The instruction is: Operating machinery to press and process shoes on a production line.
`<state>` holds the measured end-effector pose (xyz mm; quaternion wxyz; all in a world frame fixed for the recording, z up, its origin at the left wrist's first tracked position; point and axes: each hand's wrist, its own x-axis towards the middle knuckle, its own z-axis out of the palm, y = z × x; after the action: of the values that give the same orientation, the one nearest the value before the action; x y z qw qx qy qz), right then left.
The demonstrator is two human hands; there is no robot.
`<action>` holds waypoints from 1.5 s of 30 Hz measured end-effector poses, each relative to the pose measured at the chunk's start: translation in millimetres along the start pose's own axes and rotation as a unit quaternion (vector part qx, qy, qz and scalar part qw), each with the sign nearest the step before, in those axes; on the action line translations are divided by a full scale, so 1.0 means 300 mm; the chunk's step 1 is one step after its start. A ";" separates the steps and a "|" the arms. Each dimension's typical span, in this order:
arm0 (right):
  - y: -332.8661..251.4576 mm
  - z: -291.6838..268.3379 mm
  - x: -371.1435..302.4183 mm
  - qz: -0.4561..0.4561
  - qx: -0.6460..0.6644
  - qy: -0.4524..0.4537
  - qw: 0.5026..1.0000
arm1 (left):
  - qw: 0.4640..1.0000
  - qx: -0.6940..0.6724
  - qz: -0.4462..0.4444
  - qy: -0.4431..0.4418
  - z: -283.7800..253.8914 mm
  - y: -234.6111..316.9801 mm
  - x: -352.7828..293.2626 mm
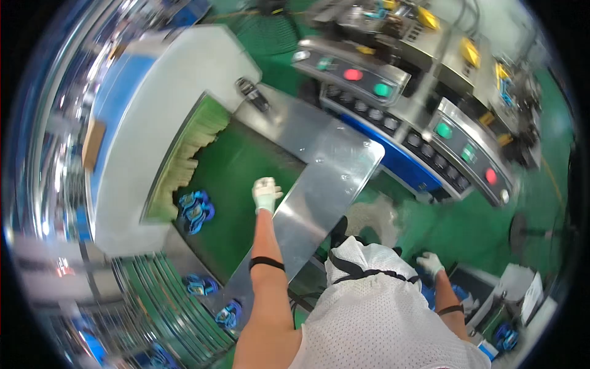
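In the head view, the gloved left hand (266, 195) is over the green belt (239, 163), fingers partly curled; I cannot tell whether it grips anything. A blue strappy bundle (196, 212) lies at the belt's left side. Well right of the belt, the gloved right hand (431, 263) is near blue material (458, 293), its grip unclear.

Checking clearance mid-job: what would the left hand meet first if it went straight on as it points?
The left hand would probably cross the green surface and meet the far metal ledge first, near the dark cylindrical object. Its height is unclear, so it might pass above the ledge.
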<state>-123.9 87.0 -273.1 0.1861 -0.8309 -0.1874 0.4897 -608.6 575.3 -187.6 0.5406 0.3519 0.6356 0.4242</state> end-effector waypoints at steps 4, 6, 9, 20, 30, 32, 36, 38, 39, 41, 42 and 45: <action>0.082 0.011 0.018 0.124 0.097 -0.089 0.984 | 0.957 0.042 -0.013 0.287 -0.667 0.008 0.080; -0.069 -0.001 -0.004 0.145 0.038 -0.034 0.988 | 0.907 0.147 -0.079 0.386 -0.864 -0.036 0.081; -0.504 0.094 -0.060 0.109 -0.027 0.006 0.994 | 0.802 0.308 -0.109 0.501 -1.332 -0.130 0.166; -1.637 0.713 0.129 -0.266 -0.177 -0.187 0.929 | 0.824 0.414 0.076 0.379 -1.349 -0.075 0.350; -1.854 0.988 -0.243 -0.439 -0.444 -0.145 0.767 | 0.911 0.323 0.243 -0.081 -0.182 0.231 -0.051; -1.818 0.792 -0.211 -0.416 -0.387 -0.088 0.818 | 0.891 0.291 0.295 -0.185 0.067 0.338 -0.130; -1.687 0.210 -0.286 -0.372 -0.174 0.027 0.911 | 0.815 0.126 0.375 -0.423 0.532 0.566 -0.291; -1.533 -0.068 -0.310 -0.285 0.015 0.049 0.957 | 0.767 0.057 0.370 -0.521 0.750 0.728 -0.405; -1.409 -0.171 -0.290 -0.260 0.114 0.059 0.957 | 0.729 0.050 0.431 -0.529 0.866 0.828 -0.485; -1.354 -0.384 -0.460 -0.215 0.267 0.052 0.938 | 0.728 0.033 0.458 -0.509 1.043 0.872 -0.539; -1.258 -0.427 -0.493 -0.242 0.387 0.085 0.886 | 0.734 0.013 0.442 -0.515 1.137 0.879 -0.588; -0.992 -0.532 -0.538 -0.262 0.541 0.176 0.779 | 0.761 -0.026 0.390 -0.518 1.386 0.884 -0.713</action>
<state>-93.9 243.3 65.6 0.7563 -0.5837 -0.0662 0.2880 -165.8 551.6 116.4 0.5839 0.7215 0.0552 0.3680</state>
